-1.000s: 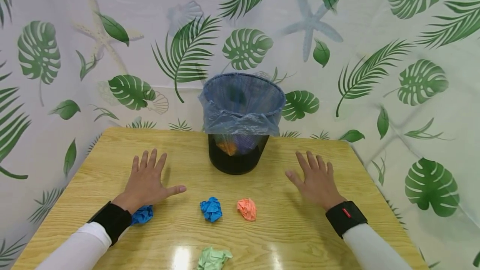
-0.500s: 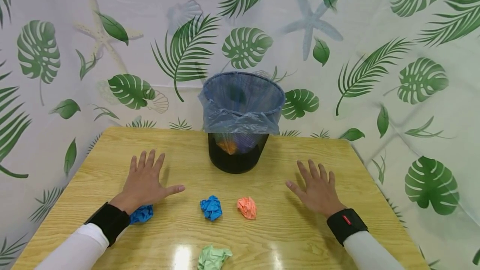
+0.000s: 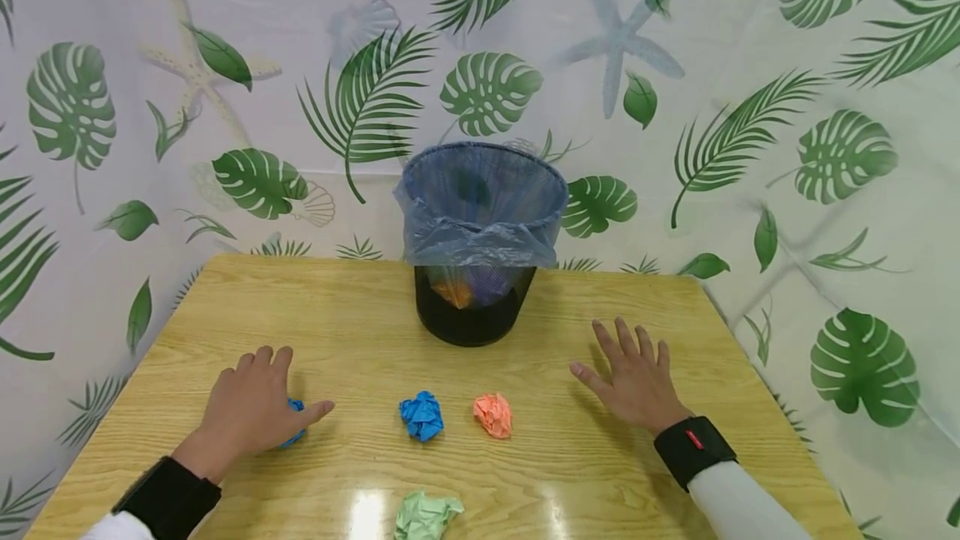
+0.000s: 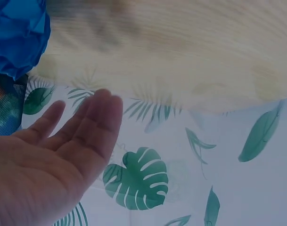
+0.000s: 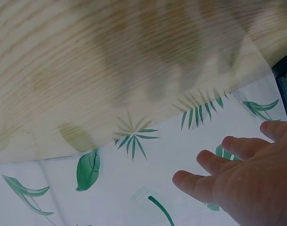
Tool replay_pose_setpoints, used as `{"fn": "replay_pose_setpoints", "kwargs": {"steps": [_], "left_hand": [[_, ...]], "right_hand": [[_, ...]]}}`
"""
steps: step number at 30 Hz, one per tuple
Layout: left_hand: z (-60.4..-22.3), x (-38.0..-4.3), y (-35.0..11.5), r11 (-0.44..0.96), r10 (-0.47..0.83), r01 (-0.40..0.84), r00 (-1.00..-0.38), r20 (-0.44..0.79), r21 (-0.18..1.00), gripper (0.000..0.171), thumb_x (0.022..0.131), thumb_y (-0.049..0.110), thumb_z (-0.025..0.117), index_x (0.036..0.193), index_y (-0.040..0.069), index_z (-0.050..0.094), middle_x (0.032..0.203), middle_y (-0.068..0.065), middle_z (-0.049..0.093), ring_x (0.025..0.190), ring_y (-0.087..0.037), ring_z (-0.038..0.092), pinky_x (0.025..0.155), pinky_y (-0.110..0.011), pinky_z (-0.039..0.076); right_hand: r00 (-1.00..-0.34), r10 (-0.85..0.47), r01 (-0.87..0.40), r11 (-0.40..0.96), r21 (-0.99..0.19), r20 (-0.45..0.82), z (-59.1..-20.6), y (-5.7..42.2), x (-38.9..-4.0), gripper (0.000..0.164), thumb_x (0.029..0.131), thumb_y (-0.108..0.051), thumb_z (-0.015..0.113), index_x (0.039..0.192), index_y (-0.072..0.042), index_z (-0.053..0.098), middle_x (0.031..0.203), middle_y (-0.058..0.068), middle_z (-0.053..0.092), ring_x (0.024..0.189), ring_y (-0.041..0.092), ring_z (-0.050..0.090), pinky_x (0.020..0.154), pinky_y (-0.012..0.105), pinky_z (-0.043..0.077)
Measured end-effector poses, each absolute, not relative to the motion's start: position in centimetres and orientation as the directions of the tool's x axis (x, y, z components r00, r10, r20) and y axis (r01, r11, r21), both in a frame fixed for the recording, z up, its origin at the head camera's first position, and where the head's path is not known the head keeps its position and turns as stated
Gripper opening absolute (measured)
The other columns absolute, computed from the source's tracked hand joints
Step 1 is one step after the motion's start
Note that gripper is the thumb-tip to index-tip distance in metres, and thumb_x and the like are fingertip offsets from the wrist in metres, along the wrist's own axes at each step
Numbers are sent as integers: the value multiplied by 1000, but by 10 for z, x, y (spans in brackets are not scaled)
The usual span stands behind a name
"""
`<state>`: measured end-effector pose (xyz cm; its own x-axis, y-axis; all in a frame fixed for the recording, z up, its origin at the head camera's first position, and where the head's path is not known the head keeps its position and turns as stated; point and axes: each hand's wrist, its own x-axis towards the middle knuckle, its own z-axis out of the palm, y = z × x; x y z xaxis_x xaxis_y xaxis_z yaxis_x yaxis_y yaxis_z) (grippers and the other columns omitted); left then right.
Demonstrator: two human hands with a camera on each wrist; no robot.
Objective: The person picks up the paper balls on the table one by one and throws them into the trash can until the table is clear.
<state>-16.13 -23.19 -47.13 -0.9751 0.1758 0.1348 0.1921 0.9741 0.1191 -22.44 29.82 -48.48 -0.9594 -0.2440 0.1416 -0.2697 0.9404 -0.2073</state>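
While the right hand (image 3: pixel 632 375) stays spread, holding nothing, above the right part of the shiny wood-grain table (image 3: pixel 585 465), the left hand (image 3: pixel 247 405) has drawn back over the leftmost blue crumpled-paper ball (image 4: pixel 18 37), partly hiding it; that hand is wide too, and contact cannot be told. This seems to put the ball within reach. A second blue crumpled-paper ball (image 3: pixel 422 417), a salmon-pink paper ball (image 3: pixel 492 417) and a pale green paper ball (image 3: pixel 426 517) lie before a black mesh bin (image 3: pixel 465 327) lined with blue translucent plastic (image 3: pixel 480 247). White sheeting printed with leaves (image 3: pixel 285 115) hangs behind.
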Motion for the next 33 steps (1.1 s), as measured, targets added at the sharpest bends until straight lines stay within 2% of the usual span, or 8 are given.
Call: {"fn": "replay_pose_setpoints", "kwargs": {"steps": [7, 11, 14, 17, 20, 28, 33], "left_hand": [[-475, -145, -235, 981, 148, 151, -988, 30, 121, 94, 80, 68, 73, 128, -11, 57, 114, -33, 60, 99, -49, 61, 69, -59, 55], [-478, -142, -235, 973, 160, 154, -987, -18, 174, 86, 83, 54, 77, 132, -13, 53, 110, -32, 61, 93, -44, 64, 65, -53, 58], [-480, -142, -236, 958, 190, 177, -981, -36, 226, 75, 85, 39, 80, 130, -15, 52, 103, -27, 64, 83, -36, 67, 63, -47, 58], [-481, -142, -236, 939, 220, 204, -975, -30, 278, 62, 85, 28, 82, 123, -14, 56, 96, -21, 66, 78, -28, 68, 63, -42, 58], [-482, -143, -236, 923, 234, 216, -972, -19, 319, 54, 85, 22, 84, 118, -12, 59, 95, -18, 67, 79, -26, 68, 66, -42, 58], [-477, -149, -231, 907, 213, 197, -977, -1, 372, 56, 86, 16, 84, 124, -14, 56, 98, -21, 70, 83, -26, 69, 64, -38, 56], [-463, -155, -222, 886, 233, 265, -964, 130, 381, 50, 87, 13, 84, 125, -10, 61, 110, -24, 64, 90, -33, 69, 71, -44, 59]], "right_hand": [[-955, -246, -278, 938, -206, 167, -487, 299, -225, 87, 99, -67, 52, 162, -11, 32, 162, 32, 26, 146, 61, 17, 110, 81, 4], [-960, -241, -267, 942, -202, 142, -488, 301, -225, 88, 99, -68, 50, 163, -11, 30, 162, 31, 25, 147, 61, 16, 110, 82, 3], [-964, -236, -256, 947, -192, 121, -490, 302, -225, 88, 99, -70, 47, 163, -13, 29, 164, 30, 23, 148, 59, 14, 110, 81, 2], [-963, -239, -259, 948, -187, 122, -492, 303, -225, 87, 99, -69, 47, 163, -13, 29, 164, 30, 24, 148, 59, 15, 110, 82, 4], [-962, -241, -263, 946, -189, 133, -491, 302, -224, 87, 99, -68, 49, 163, -13, 30, 163, 30, 24, 147, 59, 15, 109, 82, 4], [-961, -245, -266, 942, -203, 125, -488, 301, -220, 85, 100, -65, 50, 163, -12, 30, 163, 32, 24, 147, 60, 16, 109, 82, 4], [-960, -248, -271, 942, -200, 132, -490, 301, -219, 85, 100, -66, 50, 163, -12, 31, 162, 32, 25, 147, 60, 17, 109, 82, 5]]}}
